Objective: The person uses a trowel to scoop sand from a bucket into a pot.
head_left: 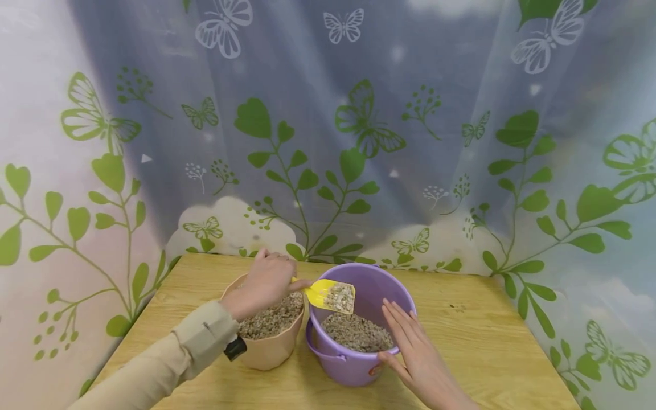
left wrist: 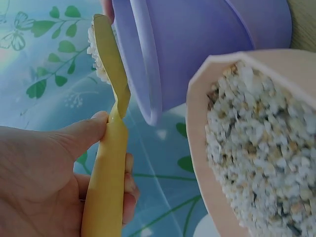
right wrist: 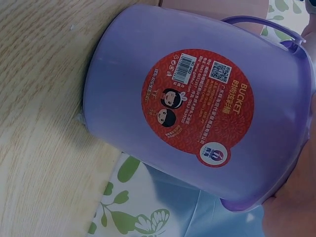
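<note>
My left hand point(head_left: 269, 279) grips the handle of a yellow toy shovel point(head_left: 318, 293), with the thumb along it in the left wrist view. Pale gravel point(head_left: 340, 297) lies on the shovel's blade, which is over the near-left rim of a purple bucket point(head_left: 344, 370). Darker-looking gravel point(head_left: 356, 333) covers the bucket's bottom. My right hand point(head_left: 422, 359) rests at the bucket's right rim with its fingers straight. To the left, partly under my left hand and forearm, stands a peach-coloured pot point(head_left: 271, 350) filled with gravel point(left wrist: 261, 148).
Both containers stand side by side on a wooden table point(head_left: 471, 330). The bucket's handle point(head_left: 325, 354) hangs down on its left side, facing the pot. Behind the table hangs a curtain point(head_left: 318, 142) printed with leaves and butterflies.
</note>
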A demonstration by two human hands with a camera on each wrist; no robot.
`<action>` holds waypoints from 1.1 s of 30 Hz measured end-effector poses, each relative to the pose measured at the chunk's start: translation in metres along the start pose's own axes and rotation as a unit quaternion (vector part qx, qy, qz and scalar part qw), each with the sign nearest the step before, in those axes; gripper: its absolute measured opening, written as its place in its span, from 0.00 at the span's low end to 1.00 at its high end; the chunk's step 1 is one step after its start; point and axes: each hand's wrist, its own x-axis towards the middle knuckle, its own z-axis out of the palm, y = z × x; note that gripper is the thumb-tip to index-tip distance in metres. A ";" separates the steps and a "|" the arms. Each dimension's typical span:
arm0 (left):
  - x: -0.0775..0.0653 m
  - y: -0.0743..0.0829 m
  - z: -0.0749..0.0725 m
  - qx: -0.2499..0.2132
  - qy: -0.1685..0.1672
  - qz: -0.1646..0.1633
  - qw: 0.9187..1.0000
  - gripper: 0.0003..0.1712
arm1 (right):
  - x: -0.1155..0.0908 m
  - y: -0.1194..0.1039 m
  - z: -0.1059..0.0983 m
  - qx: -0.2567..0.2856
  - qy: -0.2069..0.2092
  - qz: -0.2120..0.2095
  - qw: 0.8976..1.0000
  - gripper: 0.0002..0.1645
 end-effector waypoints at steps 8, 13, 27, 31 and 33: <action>-0.013 -0.019 -0.008 0.013 0.018 -0.025 0.999 0.25 | 0.000 0.001 0.003 -0.006 0.026 -0.016 1.000 0.44; -0.025 -0.035 -0.007 0.007 0.032 -0.027 0.999 0.25 | 0.000 0.001 0.003 -0.001 0.033 -0.018 0.999 0.44; -0.051 -0.074 -0.002 0.093 0.025 -0.058 0.994 0.29 | 0.001 0.000 0.003 0.004 0.018 -0.011 1.000 0.45; -0.052 -0.075 0.002 0.130 0.014 -0.052 0.990 0.29 | 0.003 -0.001 0.003 0.005 0.027 -0.016 0.999 0.44; -0.052 -0.074 0.003 0.144 0.020 -0.046 0.988 0.29 | 0.003 -0.001 0.003 0.005 0.032 -0.020 0.999 0.44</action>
